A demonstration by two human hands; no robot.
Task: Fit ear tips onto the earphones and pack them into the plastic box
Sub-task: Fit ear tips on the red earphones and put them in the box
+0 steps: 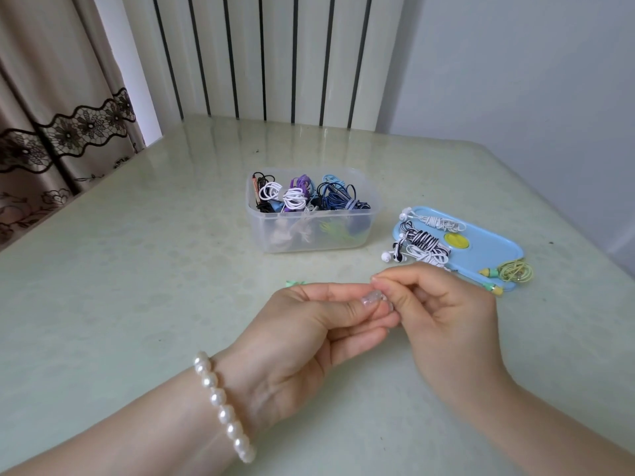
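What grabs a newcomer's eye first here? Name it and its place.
The two hands, left hand and right hand, meet at centre front, pinching something tiny. Behind them stands a clear box of coiled earphones; to its right a blue lid carries more.

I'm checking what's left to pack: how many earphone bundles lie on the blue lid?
3: a white one at the far end, a black-and-white striped one in the middle, a yellow-green one at the near right end. None looks hidden.
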